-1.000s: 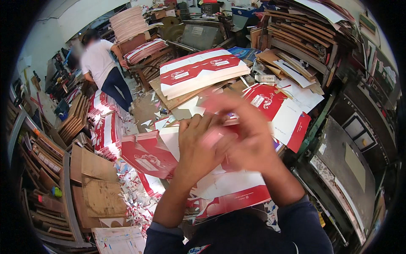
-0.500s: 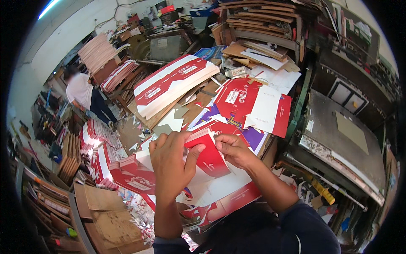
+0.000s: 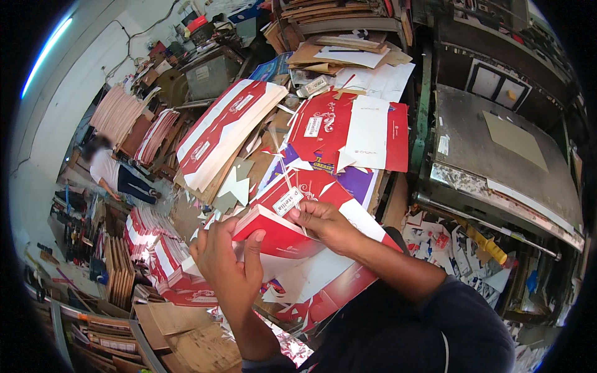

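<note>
My left hand [image 3: 230,258] is closed round a thick stack of red-and-white printed card sheets [image 3: 273,233], its thumb on the near face. The stack is tilted, with its pale cut edges toward the upper left. At the stack's right end, my right hand [image 3: 323,227] has thumb and fingers pinched together. Thin white paper strips [image 3: 287,177] stick up just beyond those fingertips; exactly where they are gripped is partly hidden. Beneath both hands lie more red-and-white printed sheets [image 3: 320,276].
A tall stack of red-and-white card [image 3: 227,127] stands beyond my hands, with loose printed sheets [image 3: 373,133] to its right. Grey and white offcuts [image 3: 233,186] litter the table. A metal-topped machine [image 3: 497,143] stands at right; a person [image 3: 115,171] stands far left.
My view has turned a little right. The stack has tipped to a flatter angle, and thin white strips now show above my right fingers.
</note>
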### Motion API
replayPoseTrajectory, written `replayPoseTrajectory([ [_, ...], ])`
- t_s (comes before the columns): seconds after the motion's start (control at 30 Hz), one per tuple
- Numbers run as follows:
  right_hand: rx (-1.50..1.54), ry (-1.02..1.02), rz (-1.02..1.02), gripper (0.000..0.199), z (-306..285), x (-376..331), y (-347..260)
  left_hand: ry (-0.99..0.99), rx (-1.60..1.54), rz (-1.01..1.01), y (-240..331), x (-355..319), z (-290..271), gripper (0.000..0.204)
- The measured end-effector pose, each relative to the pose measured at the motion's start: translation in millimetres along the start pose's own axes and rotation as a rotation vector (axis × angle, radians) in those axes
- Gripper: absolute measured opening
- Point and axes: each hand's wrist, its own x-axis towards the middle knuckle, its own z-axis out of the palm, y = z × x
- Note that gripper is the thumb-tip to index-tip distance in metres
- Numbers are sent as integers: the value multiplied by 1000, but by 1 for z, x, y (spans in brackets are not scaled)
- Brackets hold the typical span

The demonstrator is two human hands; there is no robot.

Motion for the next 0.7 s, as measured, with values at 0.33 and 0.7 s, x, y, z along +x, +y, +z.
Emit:
replayPoseTrajectory([
  [0.33, 490, 229, 46, 35, -1, 6, -2, -1, 55, -12, 9, -4, 2, 36],
  [0.7, 195, 421, -52, 34, -69, -3, 12, 153, 112, -70, -20, -9, -10, 30],
])
